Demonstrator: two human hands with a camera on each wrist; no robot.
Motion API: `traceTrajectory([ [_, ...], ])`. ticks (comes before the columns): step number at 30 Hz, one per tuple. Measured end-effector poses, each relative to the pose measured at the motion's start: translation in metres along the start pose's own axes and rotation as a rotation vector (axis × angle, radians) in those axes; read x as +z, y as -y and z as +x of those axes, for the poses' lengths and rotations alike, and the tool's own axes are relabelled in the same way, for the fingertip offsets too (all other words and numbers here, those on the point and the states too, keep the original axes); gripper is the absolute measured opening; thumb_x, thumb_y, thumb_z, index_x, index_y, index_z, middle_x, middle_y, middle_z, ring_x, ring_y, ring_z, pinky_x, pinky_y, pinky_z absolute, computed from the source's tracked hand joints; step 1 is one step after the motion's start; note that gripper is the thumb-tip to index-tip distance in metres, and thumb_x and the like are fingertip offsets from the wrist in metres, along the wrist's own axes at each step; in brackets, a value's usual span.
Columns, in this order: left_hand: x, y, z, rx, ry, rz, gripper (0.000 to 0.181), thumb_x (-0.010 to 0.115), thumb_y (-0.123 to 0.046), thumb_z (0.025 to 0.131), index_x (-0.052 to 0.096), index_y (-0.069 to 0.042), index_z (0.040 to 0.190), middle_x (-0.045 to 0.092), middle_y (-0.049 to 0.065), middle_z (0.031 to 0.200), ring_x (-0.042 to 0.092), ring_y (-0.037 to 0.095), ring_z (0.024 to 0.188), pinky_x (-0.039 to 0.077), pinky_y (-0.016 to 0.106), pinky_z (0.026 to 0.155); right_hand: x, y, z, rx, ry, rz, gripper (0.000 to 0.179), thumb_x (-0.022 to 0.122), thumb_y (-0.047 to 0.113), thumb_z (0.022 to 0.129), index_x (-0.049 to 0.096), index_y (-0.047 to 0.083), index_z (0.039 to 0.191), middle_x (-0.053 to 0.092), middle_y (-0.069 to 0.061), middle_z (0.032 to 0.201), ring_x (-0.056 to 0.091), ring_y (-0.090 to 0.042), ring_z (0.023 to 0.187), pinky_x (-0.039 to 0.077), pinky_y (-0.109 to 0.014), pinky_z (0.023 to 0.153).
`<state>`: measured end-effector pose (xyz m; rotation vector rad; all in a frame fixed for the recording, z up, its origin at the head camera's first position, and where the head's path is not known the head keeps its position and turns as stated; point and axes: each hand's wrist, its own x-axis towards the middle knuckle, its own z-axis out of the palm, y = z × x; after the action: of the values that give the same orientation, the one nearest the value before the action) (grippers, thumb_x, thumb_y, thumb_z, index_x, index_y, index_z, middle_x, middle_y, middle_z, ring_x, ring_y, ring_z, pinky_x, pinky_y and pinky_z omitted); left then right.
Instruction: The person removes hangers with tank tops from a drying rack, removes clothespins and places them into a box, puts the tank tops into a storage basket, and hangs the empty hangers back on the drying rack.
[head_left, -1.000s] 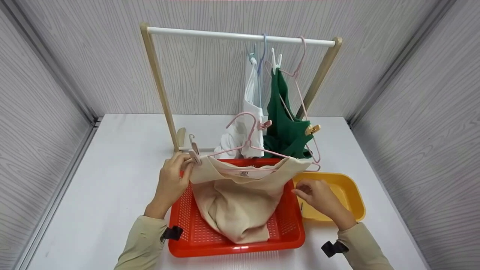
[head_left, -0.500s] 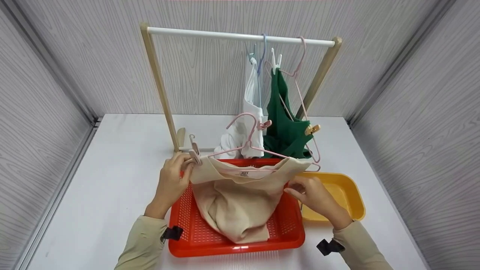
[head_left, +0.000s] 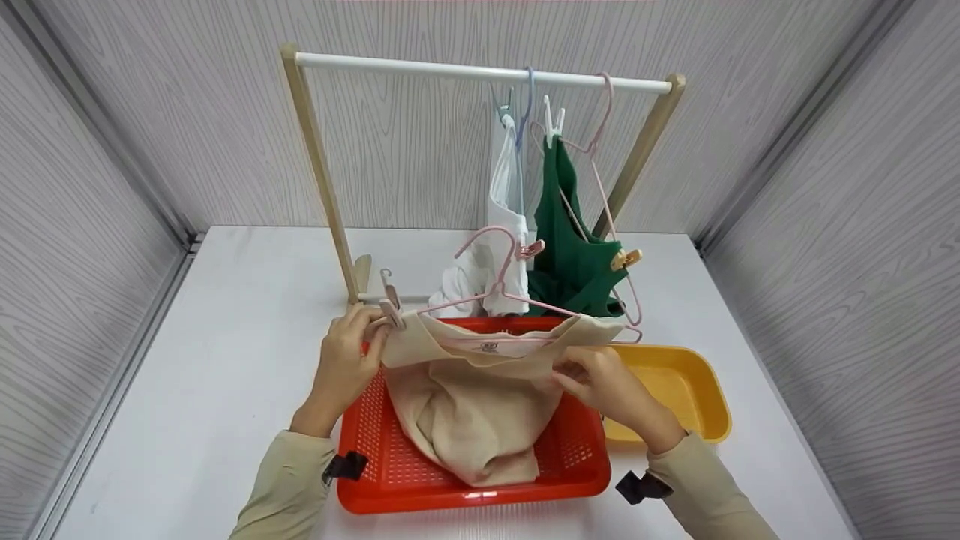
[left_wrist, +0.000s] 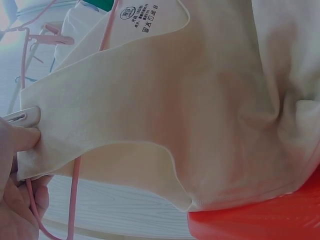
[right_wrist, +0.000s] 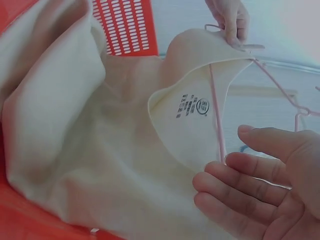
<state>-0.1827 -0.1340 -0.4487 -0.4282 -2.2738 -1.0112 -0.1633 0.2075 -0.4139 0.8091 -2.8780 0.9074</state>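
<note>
A beige tank top (head_left: 472, 420) hangs on a pink hanger (head_left: 501, 286), its lower part lying in a red basket (head_left: 480, 496). My left hand (head_left: 346, 349) pinches the top's left shoulder around the hanger's end, thumb in front beside a pale clothespin (head_left: 391, 313) clipped there. In the left wrist view, the thumb touches that clothespin (left_wrist: 26, 116) and the fingers curl behind the cloth. My right hand (head_left: 604, 386) is in front of the top's right side. Its thumb and fingers (right_wrist: 240, 187) are apart with nothing between them, near the neckline; whether they touch the cloth I cannot tell.
Behind stands a rack with a white bar (head_left: 420, 67). A white garment (head_left: 506, 202) and a green one (head_left: 562, 217) hang from it on hangers, with clothespins. To the right of the basket is a yellow tray (head_left: 709, 427).
My right hand has moved left from over the yellow tray's edge to the front of the tank top. My left hand, the top and the hanger have stayed nearly still.
</note>
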Motion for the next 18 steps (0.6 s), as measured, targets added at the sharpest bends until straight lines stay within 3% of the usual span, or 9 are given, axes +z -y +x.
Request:
traceTrajectory([
  [9, 0.000, -0.001, 0.000, 0.005, -0.020, -0.026, 0.012, 0.068, -0.001, 0.085, 0.065, 0.000, 0.096, 0.067, 0.013, 0.093, 0.062, 0.028, 0.084, 0.042, 0.039, 0.074, 0.003, 0.008, 0.006, -0.049, -0.014, 0.024, 0.019, 0.069, 0.021, 0.088, 0.070, 0.010, 0.104, 0.075, -0.007, 0.096, 0.073, -0.015, 0.081, 0.059, -0.028, 0.075],
  [18, -0.001, -0.002, 0.001, 0.022, -0.035, -0.041, 0.014, 0.068, 0.000, 0.084, 0.066, 0.001, 0.098, 0.067, 0.013, 0.093, 0.063, 0.027, 0.085, 0.043, 0.039, 0.077, 0.003, 0.018, 0.012, -0.073, 0.011, 0.040, 0.019, 0.068, 0.026, 0.089, 0.070, 0.009, 0.098, 0.075, -0.008, 0.096, 0.072, -0.016, 0.079, 0.059, -0.028, 0.074],
])
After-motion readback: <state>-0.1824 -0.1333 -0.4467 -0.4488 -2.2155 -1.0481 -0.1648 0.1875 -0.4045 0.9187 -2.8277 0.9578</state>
